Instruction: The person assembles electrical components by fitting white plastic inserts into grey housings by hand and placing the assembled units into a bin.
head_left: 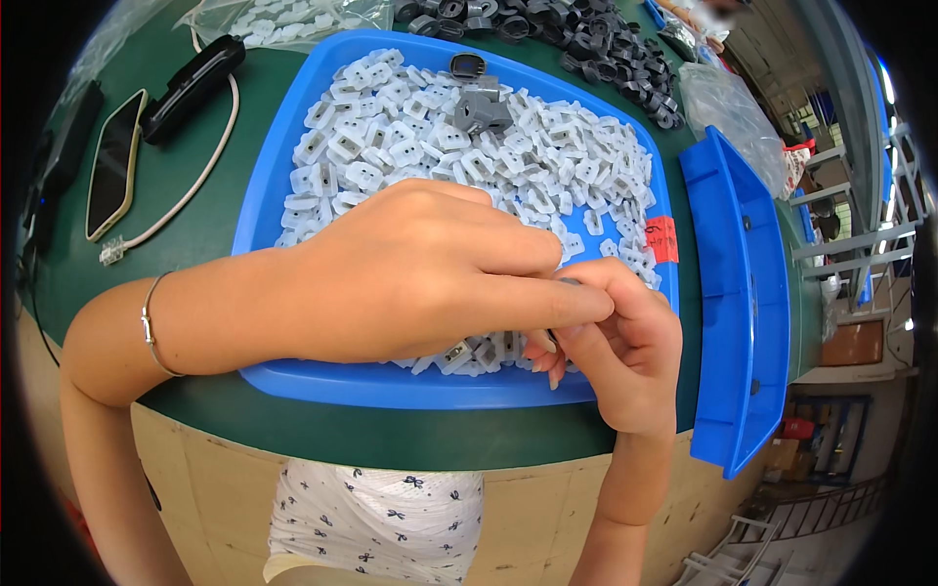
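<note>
Over the near part of a blue tray (420, 393), my two hands meet with their fingertips together. My left hand (440, 269) reaches across from the left, its thumb and index finger pinched. From the lower right comes my right hand (635, 342), fingers curled and closed against the left fingertips. Between them shows a sliver of a small grey plastic part (570, 281); most of it is hidden by fingers. Many small whitish plastic pieces (362, 146) with dark slots fill the tray. Grey clip-like parts (484, 112) and a black ring-shaped part (467, 65) lie on top of them.
Right of the tray stands a narrow blue bin (718, 293). Dark grey plastic parts (625, 63) are heaped behind, beside a clear plastic bag (733, 112). At left lie a phone (117, 166), a black device (195, 88) and a white cable (210, 161) on the green table (391, 438).
</note>
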A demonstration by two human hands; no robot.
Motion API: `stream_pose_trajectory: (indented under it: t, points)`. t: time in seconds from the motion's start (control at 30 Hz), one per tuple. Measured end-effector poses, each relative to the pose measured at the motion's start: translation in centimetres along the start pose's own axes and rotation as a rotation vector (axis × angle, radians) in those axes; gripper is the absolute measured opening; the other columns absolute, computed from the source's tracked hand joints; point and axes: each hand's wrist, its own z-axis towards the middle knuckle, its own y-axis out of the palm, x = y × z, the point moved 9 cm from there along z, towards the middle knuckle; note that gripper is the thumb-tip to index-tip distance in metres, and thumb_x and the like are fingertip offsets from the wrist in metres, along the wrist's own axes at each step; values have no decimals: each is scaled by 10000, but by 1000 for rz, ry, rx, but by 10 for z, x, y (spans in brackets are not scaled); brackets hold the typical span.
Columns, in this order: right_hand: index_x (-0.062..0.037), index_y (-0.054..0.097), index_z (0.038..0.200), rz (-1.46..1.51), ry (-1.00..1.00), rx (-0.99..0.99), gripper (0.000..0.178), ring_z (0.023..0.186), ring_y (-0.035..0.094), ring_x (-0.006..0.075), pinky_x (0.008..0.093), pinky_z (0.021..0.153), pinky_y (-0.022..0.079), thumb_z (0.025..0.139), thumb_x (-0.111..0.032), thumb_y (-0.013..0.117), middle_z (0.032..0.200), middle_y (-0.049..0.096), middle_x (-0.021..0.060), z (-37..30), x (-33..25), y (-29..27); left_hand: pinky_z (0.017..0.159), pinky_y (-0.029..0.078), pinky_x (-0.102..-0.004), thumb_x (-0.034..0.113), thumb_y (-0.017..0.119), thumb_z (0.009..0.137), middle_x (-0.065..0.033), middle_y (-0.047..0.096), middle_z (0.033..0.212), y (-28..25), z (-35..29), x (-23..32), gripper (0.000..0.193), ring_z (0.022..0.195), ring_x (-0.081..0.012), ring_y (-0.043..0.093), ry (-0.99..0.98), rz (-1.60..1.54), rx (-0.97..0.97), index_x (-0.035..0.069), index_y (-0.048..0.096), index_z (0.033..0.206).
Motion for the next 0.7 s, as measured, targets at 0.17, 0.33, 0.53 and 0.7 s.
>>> stream_pose_trajectory:
  t: [0.17,0.33,0.53,0.7]
  points:
    - [22,555,984,-74,41,8,107,642,596,86,196,528,460,888,17,506,707,614,45,-1,0,-3,473,344,-255,71,680,662,17,472,635,2,-2,-2,426,518,-138,466,15,39,-27,132,662,1084]
    - [24,527,1058,148,93,0,166,674,608,99,213,563,477,896,0,502,747,624,56,0,5,-1,466,336,-263,66,709,638,12,451,618,-5,-1,-9,486,500,-145,440,-69,46,41,138,643,1114]
    - [24,495,1136,-60,-126,-40,244,879,588,130,257,719,489,893,12,484,1023,585,96,1,-7,-5,479,348,-272,125,740,645,7,454,598,-5,1,-9,467,512,-154,459,-67,35,52,123,638,1101]
    - [35,488,1153,68,-90,-134,275,939,559,142,269,779,472,878,27,493,1039,558,81,0,-1,0,494,365,-272,159,747,648,11,478,604,-4,-1,-4,446,523,-160,479,-25,68,41,115,637,1077]
